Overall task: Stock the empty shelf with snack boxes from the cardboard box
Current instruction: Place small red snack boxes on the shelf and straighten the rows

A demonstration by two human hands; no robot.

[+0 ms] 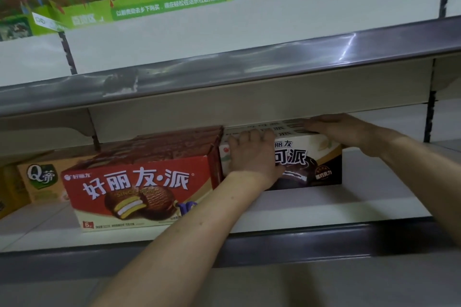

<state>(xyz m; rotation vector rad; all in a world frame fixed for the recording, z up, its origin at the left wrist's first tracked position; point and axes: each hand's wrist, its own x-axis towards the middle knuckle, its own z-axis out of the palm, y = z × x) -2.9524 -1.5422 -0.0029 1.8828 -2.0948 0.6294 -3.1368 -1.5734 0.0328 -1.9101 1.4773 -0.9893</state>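
A row of white-and-dark snack boxes [316,162] stands upright on the middle shelf [336,203], pushed toward the back. My left hand [254,154] lies over the front box's face, fingers curled over its top edge. My right hand [334,126] rests flat on top of the row at its right end, fingers stretched along the tops. Directly left of them stands a row of red snack boxes [137,194], its front box nearer the shelf edge. The cardboard box is out of view.
A tan Q-labelled box [42,179] sits at the far left of the same shelf. The upper shelf's grey lip [224,70] hangs low just above my hands. Bare shelf surface lies right of the white-and-dark boxes and in front of them.
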